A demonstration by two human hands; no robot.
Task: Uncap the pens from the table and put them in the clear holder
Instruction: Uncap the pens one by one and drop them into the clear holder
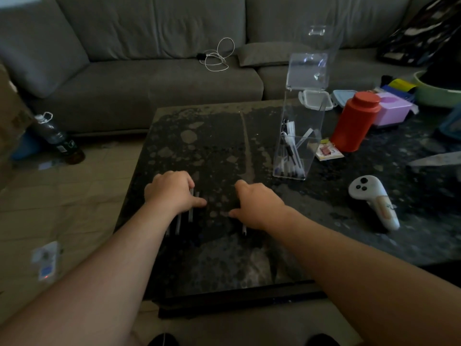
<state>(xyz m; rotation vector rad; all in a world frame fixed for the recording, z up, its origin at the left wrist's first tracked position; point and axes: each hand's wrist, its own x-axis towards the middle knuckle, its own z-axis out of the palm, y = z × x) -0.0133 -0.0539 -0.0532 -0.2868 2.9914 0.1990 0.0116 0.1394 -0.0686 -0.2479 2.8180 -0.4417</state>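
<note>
Dark speckled table (219, 136), frame centre; grey sofa (149, 78) behind. Clear holder (296, 146) centre-right, holding pens. Left hand (172, 191), right hand (257, 206) over loose pens (190, 213); grasp cannot be told. Red bottle (354, 123), white controller (374, 201) right.

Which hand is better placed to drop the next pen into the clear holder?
Right, probably: the right hand rests over a pen and lies nearer the clear holder than the left hand.

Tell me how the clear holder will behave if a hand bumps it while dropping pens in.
The clear holder is tall and narrow on a small base, so it will probably tip easily. Its lid stands open up top, likely adding to that. The few pens inside probably add little weight, so it may also slide on the smooth table.
</note>
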